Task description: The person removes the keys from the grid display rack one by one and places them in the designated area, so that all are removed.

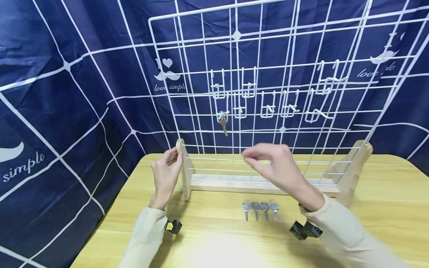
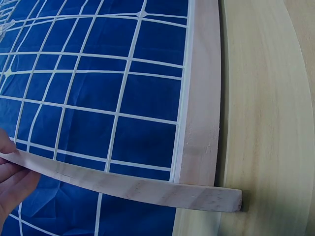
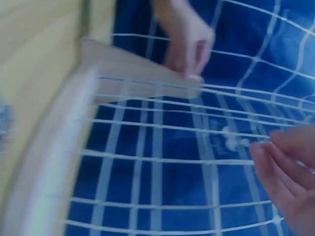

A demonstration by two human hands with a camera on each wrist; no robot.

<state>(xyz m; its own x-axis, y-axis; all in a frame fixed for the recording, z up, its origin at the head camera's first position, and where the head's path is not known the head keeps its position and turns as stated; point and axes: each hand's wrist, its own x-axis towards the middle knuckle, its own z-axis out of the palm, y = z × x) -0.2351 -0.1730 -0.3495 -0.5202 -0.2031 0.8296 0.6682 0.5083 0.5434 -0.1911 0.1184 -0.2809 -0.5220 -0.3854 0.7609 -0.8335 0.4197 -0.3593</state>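
My left hand (image 1: pixel 165 169) pinches the top of the wooden side support (image 1: pixel 185 175) at the left end of a white wire grid rack (image 1: pixel 234 132). The left wrist view shows thumb and fingers on either side of this wooden bar (image 2: pixel 113 186). In front of the rack's lower middle my right hand (image 1: pixel 279 163) is raised, blurred, its fingers bent and a gap between thumb and index finger; no object shows between them. A key (image 1: pixel 223 124) on a ring hangs from a white hook at the grid's left. Several silver keys (image 1: pixel 256 210) lie in a row on the table.
More white wire hooks (image 1: pixel 267 110) hang on the grid in two rows, with longer ones (image 1: pixel 316 113) to the right. The second wooden support (image 1: pixel 355 171) stands at the right end. Behind the table (image 1: pixel 134 230) hangs a blue cloth (image 1: pixel 100 111) with white lines.
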